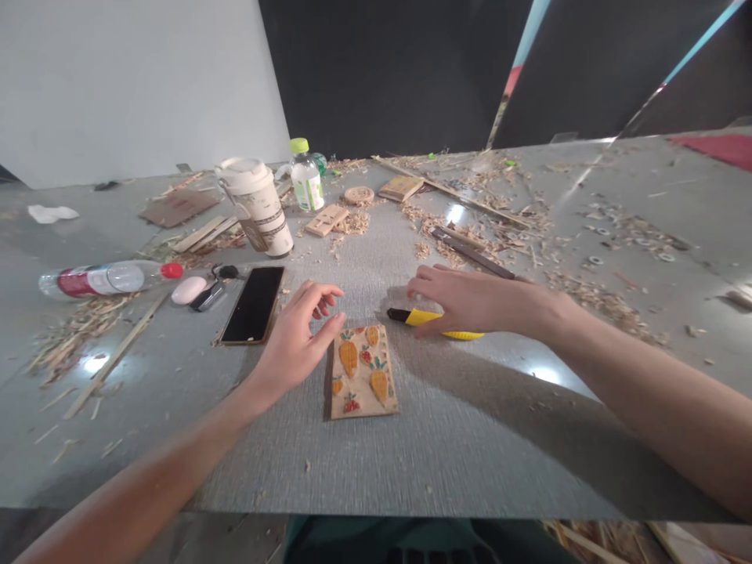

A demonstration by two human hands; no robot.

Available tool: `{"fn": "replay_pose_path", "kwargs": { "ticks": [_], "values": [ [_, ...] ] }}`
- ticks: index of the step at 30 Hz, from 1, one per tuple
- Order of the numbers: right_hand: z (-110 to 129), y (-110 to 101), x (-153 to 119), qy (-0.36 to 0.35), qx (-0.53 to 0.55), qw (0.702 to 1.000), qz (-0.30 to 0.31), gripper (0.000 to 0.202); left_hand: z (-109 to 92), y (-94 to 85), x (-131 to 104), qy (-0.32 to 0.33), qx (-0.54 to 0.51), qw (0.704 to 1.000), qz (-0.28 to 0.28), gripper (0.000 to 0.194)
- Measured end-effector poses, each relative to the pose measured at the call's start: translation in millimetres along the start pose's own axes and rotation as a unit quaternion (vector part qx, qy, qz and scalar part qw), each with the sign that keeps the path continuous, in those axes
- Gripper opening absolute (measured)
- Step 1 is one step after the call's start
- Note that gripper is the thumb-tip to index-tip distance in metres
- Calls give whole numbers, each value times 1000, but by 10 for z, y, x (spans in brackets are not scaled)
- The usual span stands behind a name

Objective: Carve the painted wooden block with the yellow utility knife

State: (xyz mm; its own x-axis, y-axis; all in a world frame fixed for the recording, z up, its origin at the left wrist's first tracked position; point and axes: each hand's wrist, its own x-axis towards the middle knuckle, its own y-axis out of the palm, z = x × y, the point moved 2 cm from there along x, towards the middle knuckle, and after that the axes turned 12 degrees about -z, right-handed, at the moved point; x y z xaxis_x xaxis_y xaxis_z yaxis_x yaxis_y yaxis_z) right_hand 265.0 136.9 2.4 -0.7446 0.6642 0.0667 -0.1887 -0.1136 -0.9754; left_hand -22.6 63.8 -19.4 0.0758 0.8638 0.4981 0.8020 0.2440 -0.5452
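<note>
A small wooden plaque (363,392) lies on the table in front of me, its face decorated with orange carrots and red strawberries with green leaves. My left hand (298,333) hovers by its upper left corner, fingers loosely bent and thumb apart, holding nothing. To the right lies a yellow utility knife (424,317) with a black end. Over that knife is my right hand (455,296), fingers spread and curved downward. Its thumb overlaps the knife's middle in view, and I see no closed grip.
A phone (252,305), a lying plastic bottle (111,278) and a lidded cup (258,207) are at left. An upright bottle (306,178) and carved wood blocks (327,220) stand farther back. A dark flat metal tool (473,253) lies among shavings beyond my right hand.
</note>
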Motion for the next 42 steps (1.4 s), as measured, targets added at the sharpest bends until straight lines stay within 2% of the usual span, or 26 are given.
{"fn": "replay_pose_path", "kwargs": {
  "ticks": [5, 9, 12, 15, 17, 20, 22, 24, 26, 30, 34, 38, 42],
  "values": [
    [3, -16, -34, 4, -5, 1000, -11, 50, -9, -6, 2, -4, -2, 1000, 0, 15],
    [19, -37, -37, 10, -26, 1000, -3, 31, 12, -1, 6, -11, 18, 1000, 18, 16],
    [-36, -44, -35, 66, -44, 997, 5, 22, 38, -3, 20, -5, 52, 998, 39, 15],
    [-125, -51, -36, 120, -63, 991, 12, 22, 37, -16, 33, -5, 78, 994, 72, 20],
    [-175, -58, -36, 135, -74, 988, 14, 25, 20, -15, 25, -8, 89, 988, 123, 37],
    [-221, -68, -37, 154, -87, 984, 16, 31, -24, 11, -29, 5, 112, 970, 217, 87],
    [-225, -81, -36, 162, -92, 982, 14, 31, -65, 35, -83, 27, 122, 957, 260, 113],
    [-209, -108, -27, 168, -92, 981, 5, 29, -112, 57, -136, 45, 123, 950, 282, 125],
    [-173, -153, -8, 174, -88, 981, -6, 28, -156, 69, -176, 56, 122, 947, 292, 127],
    [-63, -274, 61, 212, -13, 974, -76, 25, -228, 59, -205, 72, 111, 951, 279, 126],
    [130, -285, 111, 251, 172, 942, -144, 23, -282, 11, -190, 76, 90, 971, 209, 134],
    [406, -113, 113, 245, 404, 863, -177, 39, -333, -49, -161, 108, 73, 985, 109, 132],
    [617, 90, 100, 259, 530, 792, -159, 41, -354, -74, -156, 142, 82, 984, 65, 129]
  ]
}}
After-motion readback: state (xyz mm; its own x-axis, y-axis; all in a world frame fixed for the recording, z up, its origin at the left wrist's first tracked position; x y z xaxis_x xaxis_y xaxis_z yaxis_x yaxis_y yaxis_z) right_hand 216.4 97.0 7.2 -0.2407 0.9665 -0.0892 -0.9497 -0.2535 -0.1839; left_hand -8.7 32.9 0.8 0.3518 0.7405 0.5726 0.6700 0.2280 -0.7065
